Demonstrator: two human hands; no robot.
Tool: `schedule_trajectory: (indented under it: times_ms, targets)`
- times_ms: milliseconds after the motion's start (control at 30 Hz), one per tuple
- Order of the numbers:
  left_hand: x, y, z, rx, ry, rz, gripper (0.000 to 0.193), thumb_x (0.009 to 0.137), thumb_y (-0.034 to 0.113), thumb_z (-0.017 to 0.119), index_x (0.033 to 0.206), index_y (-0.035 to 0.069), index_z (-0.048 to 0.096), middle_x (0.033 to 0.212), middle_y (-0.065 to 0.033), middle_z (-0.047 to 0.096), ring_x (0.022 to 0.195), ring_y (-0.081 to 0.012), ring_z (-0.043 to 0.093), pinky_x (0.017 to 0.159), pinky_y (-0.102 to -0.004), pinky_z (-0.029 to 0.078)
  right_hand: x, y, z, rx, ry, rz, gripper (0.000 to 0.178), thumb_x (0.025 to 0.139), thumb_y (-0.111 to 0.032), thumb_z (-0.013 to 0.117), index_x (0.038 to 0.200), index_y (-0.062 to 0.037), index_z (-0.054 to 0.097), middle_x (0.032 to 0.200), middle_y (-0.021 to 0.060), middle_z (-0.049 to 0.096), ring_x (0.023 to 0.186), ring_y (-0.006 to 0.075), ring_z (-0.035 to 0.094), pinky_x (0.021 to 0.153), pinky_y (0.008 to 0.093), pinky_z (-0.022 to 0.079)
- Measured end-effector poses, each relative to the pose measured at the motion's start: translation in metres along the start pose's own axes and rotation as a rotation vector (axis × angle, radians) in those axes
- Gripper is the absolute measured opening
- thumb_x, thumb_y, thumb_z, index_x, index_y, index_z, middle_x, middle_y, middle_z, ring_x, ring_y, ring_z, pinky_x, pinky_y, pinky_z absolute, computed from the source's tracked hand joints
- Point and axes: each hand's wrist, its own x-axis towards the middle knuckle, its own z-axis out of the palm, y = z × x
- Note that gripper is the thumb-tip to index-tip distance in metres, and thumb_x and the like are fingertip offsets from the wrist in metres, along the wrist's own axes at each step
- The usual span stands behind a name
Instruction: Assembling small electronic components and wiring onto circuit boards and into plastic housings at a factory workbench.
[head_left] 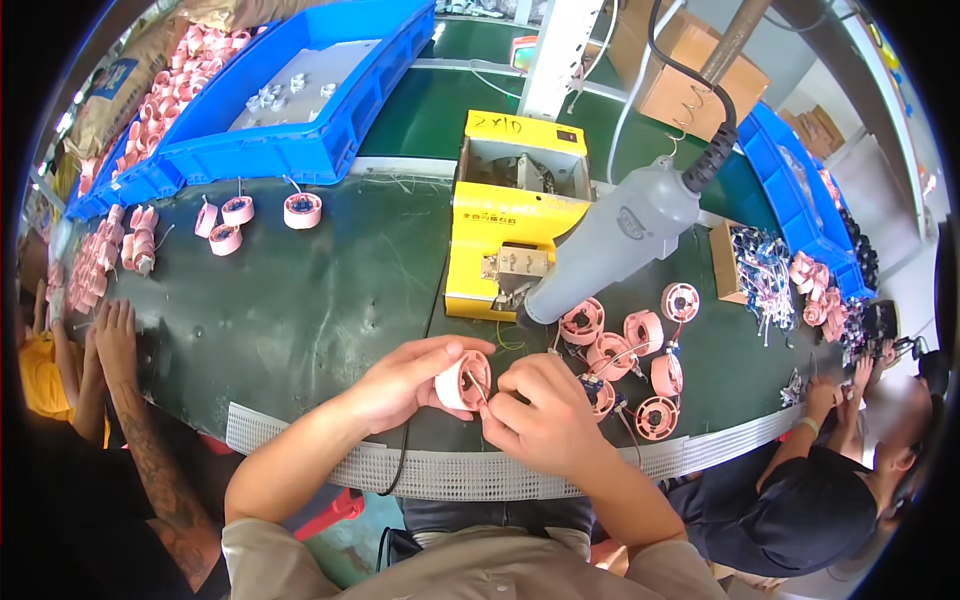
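Two hands meet over a pink coil at the near edge of the green table

Both forearms come up from below and bend inward; the left hand is curled about halfway closed, thumb and fingers clasping the pink coil on its side, while the right hand, just beside it and nearly closed, pinches a thin wire at the coil's face. Beyond the hands stands a yellow machine, with a grey hanging tool tilted down just above the right hand, and more pink coils lie right of that hand
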Motion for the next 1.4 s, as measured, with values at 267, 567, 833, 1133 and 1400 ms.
schedule_trajectory:
  times_ms: [267,567,833,1133,1400]
  targets:
    - [-0.003,0.004,0.003,0.001,-0.039,-0.093,0.056,0.105,0.046,0.045,0.138,0.000,0.050,0.112,-0.0085,0.065,0.098,-0.0195,0.068,0.080,-0.0376,0.060,-0.006,-0.005,0.001,-0.034,-0.069,0.173,0.016,0.070,-0.006,0.074,0.071,-0.0043,0.058,0.081,0.0070,0.053,0.071,0.0246,0.059,0.062,0.0360,0.050]
    - [-0.002,-0.003,0.003,-0.007,-0.029,-0.115,0.059,0.105,0.048,0.045,0.140,0.000,0.047,0.111,-0.0079,0.065,0.099,-0.0187,0.067,0.079,-0.0377,0.060,-0.004,-0.008,0.003,-0.035,-0.021,0.138,0.014,0.071,-0.005,0.071,0.069,-0.0034,0.058,0.078,0.0060,0.052,0.060,0.0211,0.056,0.049,0.0340,0.046]
    - [-0.001,-0.008,0.006,0.006,-0.022,-0.112,0.058,0.105,0.045,0.045,0.142,0.000,0.046,0.119,-0.0088,0.063,0.103,-0.0184,0.066,0.079,-0.0374,0.059,-0.003,-0.012,0.001,-0.007,-0.081,0.173,0.012,0.077,-0.009,0.071,0.079,-0.0036,0.061,0.083,0.0075,0.053,0.061,0.0236,0.058,0.050,0.0346,0.048]
    - [-0.003,-0.007,0.010,-0.157,0.117,0.248,0.044,0.104,0.027,0.053,0.139,0.001,0.049,0.125,-0.0104,0.062,0.111,-0.0211,0.063,0.098,-0.0393,0.053,-0.010,-0.010,-0.001,0.055,0.146,0.323,0.029,0.083,-0.004,0.077,0.108,-0.0022,0.064,0.100,0.0147,0.062,0.078,0.0256,0.067,0.063,0.0335,0.054]
    - [-0.005,-0.018,0.020,-0.211,-0.120,0.402,0.046,0.103,0.011,0.050,0.146,0.000,0.041,0.134,-0.0138,0.058,0.122,-0.0227,0.056,0.107,-0.0413,0.042,-0.008,-0.010,0.003,1.014,0.140,0.623,0.021,0.096,-0.003,0.065,0.117,-0.0008,0.069,0.094,0.0066,0.068,0.070,0.0095,0.065,0.057,0.0210,0.051]
